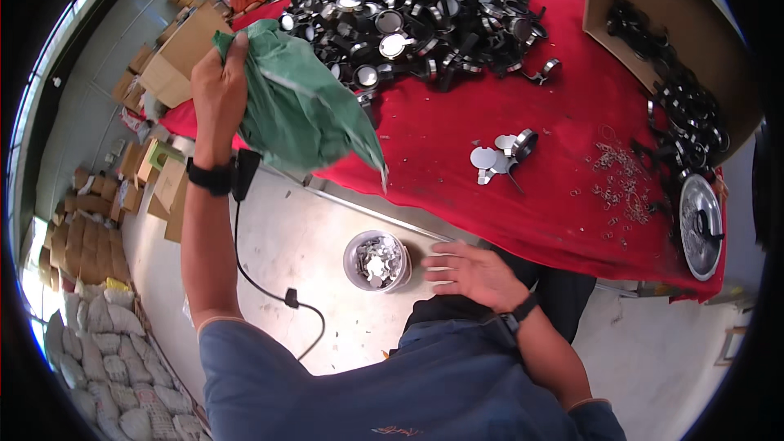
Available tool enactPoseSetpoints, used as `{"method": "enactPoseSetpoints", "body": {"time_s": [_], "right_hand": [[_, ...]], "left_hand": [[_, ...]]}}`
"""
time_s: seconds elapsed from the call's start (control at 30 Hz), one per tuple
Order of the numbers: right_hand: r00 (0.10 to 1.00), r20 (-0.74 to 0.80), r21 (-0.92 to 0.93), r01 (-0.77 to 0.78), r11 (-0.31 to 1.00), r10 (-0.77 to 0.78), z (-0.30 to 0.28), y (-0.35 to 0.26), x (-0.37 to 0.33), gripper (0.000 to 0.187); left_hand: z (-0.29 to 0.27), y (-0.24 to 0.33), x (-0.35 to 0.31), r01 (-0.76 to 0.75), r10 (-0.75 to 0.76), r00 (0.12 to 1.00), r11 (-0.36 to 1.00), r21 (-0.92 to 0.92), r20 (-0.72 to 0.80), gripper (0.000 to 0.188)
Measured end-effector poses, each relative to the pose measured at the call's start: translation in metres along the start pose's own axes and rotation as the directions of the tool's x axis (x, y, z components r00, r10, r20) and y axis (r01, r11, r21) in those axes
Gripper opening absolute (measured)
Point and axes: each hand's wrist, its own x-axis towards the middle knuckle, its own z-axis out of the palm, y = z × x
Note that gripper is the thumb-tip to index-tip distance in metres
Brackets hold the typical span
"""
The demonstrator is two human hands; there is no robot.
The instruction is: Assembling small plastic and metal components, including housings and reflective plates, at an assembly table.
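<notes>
My left hand (220, 86) is raised at the left edge of the red-covered table, its fingers closed on the top of a green cloth (302, 98). The cloth hangs to the right, and its lower edge is smeared by motion. Low in front of me, my right hand (472, 274) is empty with its fingers apart, near the table's front edge. Behind the cloth lies a large pile of black parts with round silver discs (425, 24). A few loose silver discs (483, 157) rest near the table's middle beside one black part (524, 144).
Small metal rings (625, 184) lie scattered at the right of the red tablecloth (441, 135). Beyond them are an open cardboard box (604, 8) with black parts and a round silver lid (701, 229). A bucket (406, 265) of metal pieces stands on the floor; a cable hangs from my left wrist.
</notes>
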Motion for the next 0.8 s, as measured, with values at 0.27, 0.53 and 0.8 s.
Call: {"method": "enactPoseSetpoints", "body": {"time_s": [0.27,0.53,0.8], "right_hand": [[0.983,-0.093,-0.076,0.151,0.986,-0.158,-0.011,-0.008,-0.022,0.046],[0.893,-0.14,-0.786,0.162,0.596,-0.427,0.037,-0.019,0.066,0.034],[0.752,0.319,-0.815,-0.094,-0.572,-0.577,0.023,-0.045,0.162,0.069]], "left_hand": [[-0.075,-0.114,0.004,0.333,-0.353,0.909,0.935,-0.126,-0.222,0.044],[-0.109,-0.201,-0.087,0.591,-0.608,0.745,0.793,-0.15,-0.274,0.046],[-0.143,-0.306,-0.036,0.557,-0.431,0.822,0.745,0.368,-0.372,0.058]]}}
